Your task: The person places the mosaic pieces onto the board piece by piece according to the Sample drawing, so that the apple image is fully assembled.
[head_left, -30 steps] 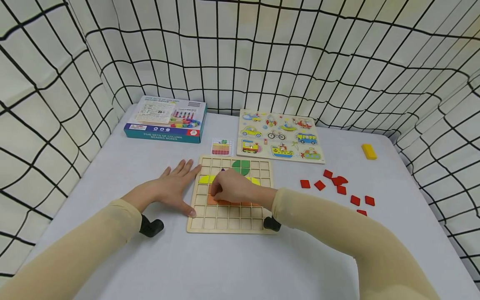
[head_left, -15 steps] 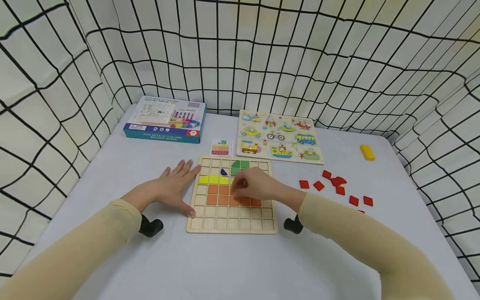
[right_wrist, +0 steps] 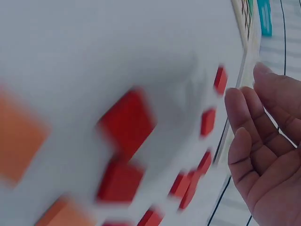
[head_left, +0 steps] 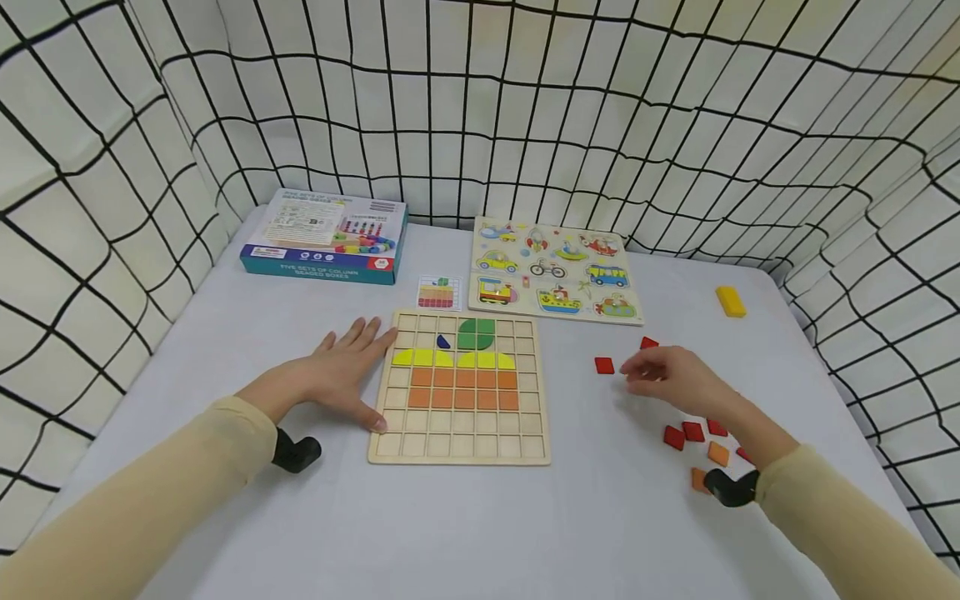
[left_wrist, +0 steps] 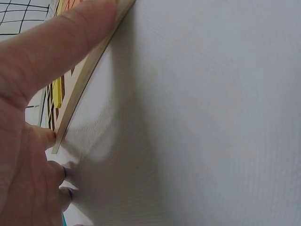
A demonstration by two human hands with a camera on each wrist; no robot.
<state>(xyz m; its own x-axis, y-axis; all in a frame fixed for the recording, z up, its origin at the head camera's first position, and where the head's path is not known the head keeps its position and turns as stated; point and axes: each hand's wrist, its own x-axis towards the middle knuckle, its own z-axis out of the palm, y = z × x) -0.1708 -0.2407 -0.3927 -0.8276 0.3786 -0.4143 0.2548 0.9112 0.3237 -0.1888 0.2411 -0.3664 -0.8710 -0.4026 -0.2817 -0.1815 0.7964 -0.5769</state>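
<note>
On the worktop [head_left: 480, 525] right in front of you lies the grid board [head_left: 459, 387], with your left hand [head_left: 341, 379] flat against its left edge and rows of tiles [head_left: 463, 388] set in its middle cells. Behind the board sits a small pattern card [head_left: 437, 292]; the box [head_left: 324, 236] lies behind and left of that card, the vehicle puzzle [head_left: 553, 271] just to the card's right. Off to the right, well apart from the board, your right hand [head_left: 675, 377] hovers among the loose tiles [head_left: 692, 432], one tile [head_left: 603, 365] just left of its fingers [head_left: 633, 375], and a block [head_left: 730, 301] lies behind near the far right edge.
</note>
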